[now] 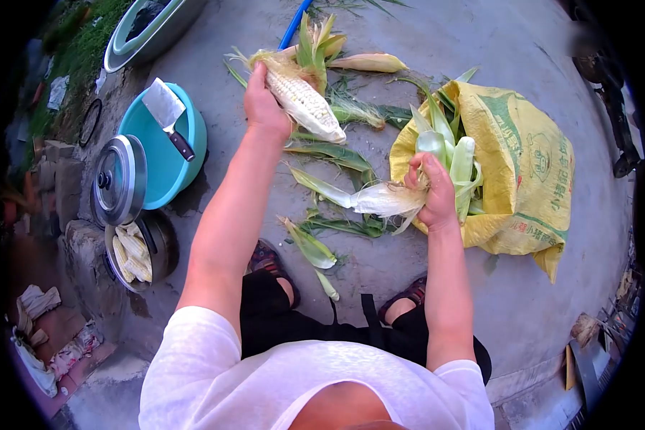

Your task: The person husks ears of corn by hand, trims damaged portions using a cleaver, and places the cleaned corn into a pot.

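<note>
My left hand [265,107] is wrapped round the silk end of a pale, husked corn cob [304,104], which points down to the right over the ground. Beside the mouth of the yellow sack [537,158], my right hand [431,192] has its fingers curled on a stripped husk [387,199] with whitish silk. Green husks [462,168] show at the sack's opening, just above that hand. Loose husk leaves [312,247] lie on the concrete between my arms. Another cob in its husk [369,63] lies beyond the held cob.
At the left, a cleaver [166,111] rests across a teal basin [197,136]. Below it, a pot [163,247] holds several husked cobs [132,252], with a metal lid [120,179] leaning above. A larger tub [168,36] is at the top left; a blue hose [294,25] lies at the top.
</note>
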Demonstrator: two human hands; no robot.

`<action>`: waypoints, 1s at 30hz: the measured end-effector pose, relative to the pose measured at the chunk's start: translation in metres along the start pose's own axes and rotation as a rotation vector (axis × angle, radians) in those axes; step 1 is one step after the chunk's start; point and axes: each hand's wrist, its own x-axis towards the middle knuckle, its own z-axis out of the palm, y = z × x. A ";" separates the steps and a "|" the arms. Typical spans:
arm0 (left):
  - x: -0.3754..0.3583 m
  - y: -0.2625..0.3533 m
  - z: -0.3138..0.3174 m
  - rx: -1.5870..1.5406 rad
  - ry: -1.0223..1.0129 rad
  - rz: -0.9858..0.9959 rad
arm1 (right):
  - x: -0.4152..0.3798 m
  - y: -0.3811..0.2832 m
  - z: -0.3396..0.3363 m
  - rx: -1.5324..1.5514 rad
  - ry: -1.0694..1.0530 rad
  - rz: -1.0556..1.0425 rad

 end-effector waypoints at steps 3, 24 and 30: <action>-0.016 -0.008 0.021 0.019 -0.299 -0.073 | -0.007 -0.013 0.034 -0.255 -0.155 -0.078; -0.046 0.023 0.055 0.101 -0.371 -0.134 | -0.031 -0.011 0.080 -0.614 -0.362 0.040; -0.033 0.013 0.039 -0.337 -0.569 -0.547 | -0.032 -0.013 0.082 -0.695 -0.392 -0.206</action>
